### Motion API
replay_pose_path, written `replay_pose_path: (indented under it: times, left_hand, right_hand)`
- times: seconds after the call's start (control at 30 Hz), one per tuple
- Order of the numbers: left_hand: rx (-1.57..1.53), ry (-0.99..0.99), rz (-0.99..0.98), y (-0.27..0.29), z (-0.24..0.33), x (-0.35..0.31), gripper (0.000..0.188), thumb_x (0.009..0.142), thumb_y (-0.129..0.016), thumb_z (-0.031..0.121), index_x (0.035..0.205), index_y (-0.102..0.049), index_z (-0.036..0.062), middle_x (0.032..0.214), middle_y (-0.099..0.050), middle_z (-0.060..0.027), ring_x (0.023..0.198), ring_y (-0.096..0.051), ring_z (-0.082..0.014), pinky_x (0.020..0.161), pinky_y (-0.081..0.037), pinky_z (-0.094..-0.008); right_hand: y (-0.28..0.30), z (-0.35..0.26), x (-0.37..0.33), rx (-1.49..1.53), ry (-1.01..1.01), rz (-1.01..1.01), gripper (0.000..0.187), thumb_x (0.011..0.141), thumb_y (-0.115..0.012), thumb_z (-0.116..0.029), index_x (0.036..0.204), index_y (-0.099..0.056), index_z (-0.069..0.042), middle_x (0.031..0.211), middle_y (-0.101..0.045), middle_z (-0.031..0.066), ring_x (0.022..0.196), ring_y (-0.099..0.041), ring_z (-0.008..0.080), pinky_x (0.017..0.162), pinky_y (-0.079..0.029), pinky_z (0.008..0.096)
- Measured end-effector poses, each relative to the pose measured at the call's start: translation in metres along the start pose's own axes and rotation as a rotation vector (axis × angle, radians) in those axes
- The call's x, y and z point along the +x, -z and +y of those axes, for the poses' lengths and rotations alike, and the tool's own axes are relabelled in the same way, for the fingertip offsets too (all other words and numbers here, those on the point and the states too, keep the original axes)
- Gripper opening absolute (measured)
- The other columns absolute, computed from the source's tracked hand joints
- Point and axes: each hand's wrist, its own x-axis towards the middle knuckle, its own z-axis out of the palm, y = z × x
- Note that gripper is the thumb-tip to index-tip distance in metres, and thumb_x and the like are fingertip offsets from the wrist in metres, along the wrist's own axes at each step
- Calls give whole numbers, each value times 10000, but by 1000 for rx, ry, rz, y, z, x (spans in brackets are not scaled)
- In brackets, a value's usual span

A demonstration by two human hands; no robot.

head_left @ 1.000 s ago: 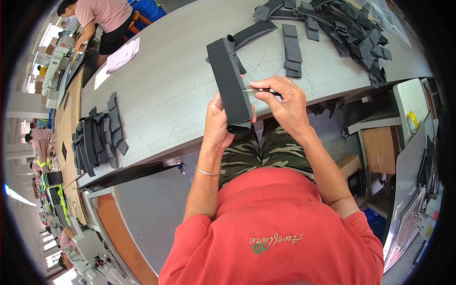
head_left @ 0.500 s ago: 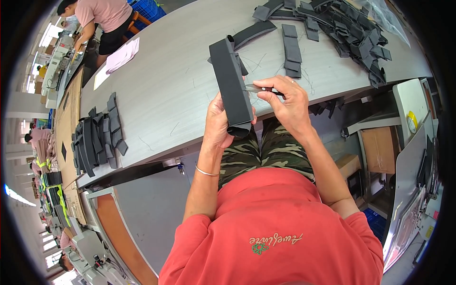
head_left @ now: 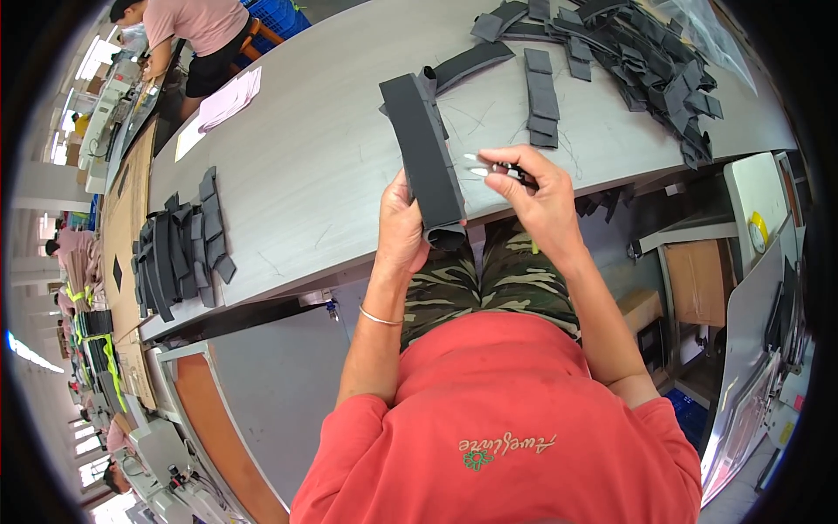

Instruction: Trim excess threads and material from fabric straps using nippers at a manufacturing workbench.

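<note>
My left hand [head_left: 403,223] grips the lower end of a black fabric strip [head_left: 421,148], folded with a rolled edge and held tilted above the table edge. Its fingers behind the strip are mostly hidden. In my right hand [head_left: 539,196] is a pair of thread snips [head_left: 504,167], pinched between thumb and fingers. Their two pale blades point left, spread apart, a short way from the strip's right side and not touching it. Beyond the held strip lies a curved black strip [head_left: 474,65]; another strip [head_left: 541,98] rests flat to the right.
A heap of black strips [head_left: 659,74] covers the table's far right, beside clear plastic [head_left: 716,39]. More strips [head_left: 183,240] are stacked at the left. Pink sheets [head_left: 230,99] lie near the far left edge of the grey table [head_left: 305,166]. A person [head_left: 196,35] works beyond.
My right hand has drawn the snips slightly right, away from the strip, and their blades have spread apart. My left hand still holds the strip, turned a little.
</note>
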Motion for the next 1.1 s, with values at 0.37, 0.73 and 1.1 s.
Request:
replay_pose_path:
  times: [0.37, 0.73, 1.1]
  left_hand:
    - [275, -150, 116, 7, -17, 3, 229, 891, -564, 6, 1118, -562, -23, 946, -618, -16, 853, -558, -56, 734, -472, -207]
    - [501, -189, 191, 1, -11, 3, 229, 842, -569, -10, 1070, -568, -39, 870, -610, 2, 761, -524, -47, 653, -456, -211]
    - [695, -240, 213, -1, -10, 4, 290, 780, -518, -36, 1066, -571, -27, 792, -599, -25, 687, -500, -65, 590, -430, -232]
  right_hand:
    - [-21, -8, -2, -417, 342, -27, 234, 744, -711, -59, 976, -705, -94, 896, -588, 83, 768, -592, 230, 683, -472, 313]
    - [-16, -5, 3, -417, 294, 83, 148, 753, -719, -139, 899, -696, -150, 821, -567, 28, 745, -591, 224, 632, -452, 359]
    - [-21, -6, 5, -568, 462, 70, 193, 739, -726, -159, 929, -691, -168, 851, -560, 21, 792, -592, 207, 617, -409, 350]
